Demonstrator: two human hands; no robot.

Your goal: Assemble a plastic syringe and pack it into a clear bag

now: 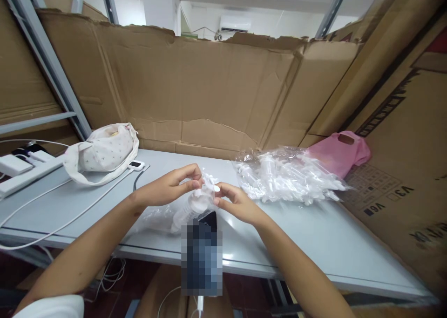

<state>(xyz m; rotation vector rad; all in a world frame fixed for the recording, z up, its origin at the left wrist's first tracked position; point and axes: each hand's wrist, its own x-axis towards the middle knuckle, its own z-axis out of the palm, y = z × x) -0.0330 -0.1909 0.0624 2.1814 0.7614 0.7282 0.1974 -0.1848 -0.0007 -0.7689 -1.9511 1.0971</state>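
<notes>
In front of me, near the table's front edge, lies a clear plastic bag (157, 218) with ribbed white plastic parts (190, 210) inside. My left hand (178, 184) pinches this bag near its upper end, thumb against forefinger. Just right of it, my right hand (237, 204) is closed with thumb and forefinger at a small white plastic piece (217, 188) beside the bag's mouth. Whether the right fingers also touch the film cannot be made out. A dark phone-like object (208, 221), mostly pixelated, sits below both hands.
A larger clear bag of white parts (275, 176) lies at the right, against a pink plastic bag (338, 152). Left are a white cloth bag (108, 148), a small device (136, 165) on a cable and a power strip (31, 173). Cardboard (209, 85) walls the back.
</notes>
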